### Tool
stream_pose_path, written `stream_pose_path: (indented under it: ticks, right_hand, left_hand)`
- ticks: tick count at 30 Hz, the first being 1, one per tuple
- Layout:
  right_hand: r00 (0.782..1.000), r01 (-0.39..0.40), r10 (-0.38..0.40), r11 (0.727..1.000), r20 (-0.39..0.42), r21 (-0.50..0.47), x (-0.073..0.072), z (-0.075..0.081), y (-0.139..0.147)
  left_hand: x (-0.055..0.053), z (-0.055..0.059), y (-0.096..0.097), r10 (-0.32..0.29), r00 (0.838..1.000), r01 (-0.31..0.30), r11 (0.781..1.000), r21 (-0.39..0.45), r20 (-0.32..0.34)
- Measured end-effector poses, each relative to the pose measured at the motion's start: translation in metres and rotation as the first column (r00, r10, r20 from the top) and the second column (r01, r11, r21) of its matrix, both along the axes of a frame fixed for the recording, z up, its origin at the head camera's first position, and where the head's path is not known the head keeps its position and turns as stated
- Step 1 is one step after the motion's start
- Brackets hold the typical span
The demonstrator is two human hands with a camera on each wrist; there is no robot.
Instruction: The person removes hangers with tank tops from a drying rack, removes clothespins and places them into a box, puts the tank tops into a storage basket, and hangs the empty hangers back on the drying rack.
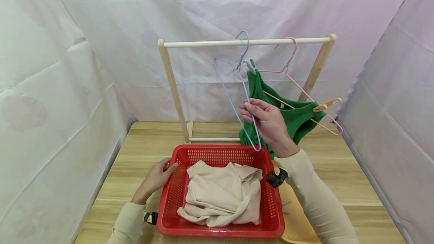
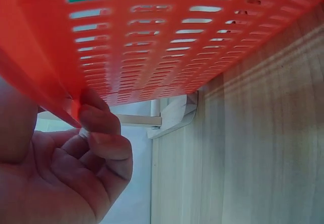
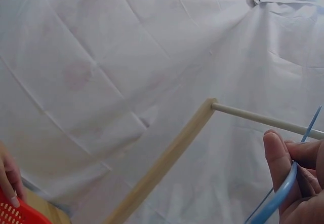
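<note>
My right hand [image 1: 268, 121] pinches a light blue clothes hanger [image 1: 226, 86] by one side, between thumb and fingers. The hanger is bare and tilted, its hook at the white rail [image 1: 203, 43]; whether it rests on the rail I cannot tell. In the right wrist view, the blue hanger [image 3: 278, 198] passes between thumb and fingers. My left hand [image 1: 156, 178] grips the left rim of a red basket [image 1: 220, 232], thumb on top; the left wrist view shows its fingers [image 2: 109, 145] curled under the rim. A crumpled beige garment [image 1: 223, 191] lies inside.
Right of the blue hanger, a green garment [image 1: 301, 118] hangs from a pink hanger [image 1: 300, 86] with a green clothespin [image 1: 251, 67] and an orange clothespin [image 1: 326, 105]. The rack's wooden post [image 1: 173, 86] stands at left. A yellowish tray [image 1: 298, 221] lies under my right forearm.
</note>
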State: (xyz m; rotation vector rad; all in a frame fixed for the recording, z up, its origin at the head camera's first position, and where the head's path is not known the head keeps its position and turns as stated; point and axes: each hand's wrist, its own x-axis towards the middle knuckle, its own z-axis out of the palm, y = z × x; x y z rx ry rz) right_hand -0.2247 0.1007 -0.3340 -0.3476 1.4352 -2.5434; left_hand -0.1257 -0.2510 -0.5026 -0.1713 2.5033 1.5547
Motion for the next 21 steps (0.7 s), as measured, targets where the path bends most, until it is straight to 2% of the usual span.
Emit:
stream_pose_path:
  ticks: [4, 15, 21]
  right_hand:
    - [1.000, 0.002, -0.002, 1.000, -0.008, -0.005, 0.000, -0.001, -0.003]
    - [1.000, 0.002, -0.003, 0.997, 0.014, 0.078, -0.002, -0.009, -0.010]
    - [0.999, 0.017, -0.012, 0.991, -0.039, 0.132, -0.001, -0.012, -0.010]
  left_hand:
    - [0.001, -0.003, 0.000, -0.007, 1.000, 0.007, 1.000, 0.014, -0.011]
    - [0.003, -0.008, 0.003, 0.015, 0.999, -0.016, 1.000, -0.016, -0.041]
    - [0.003, -0.009, 0.004, 0.018, 0.998, -0.019, 1.000, -0.016, -0.059]
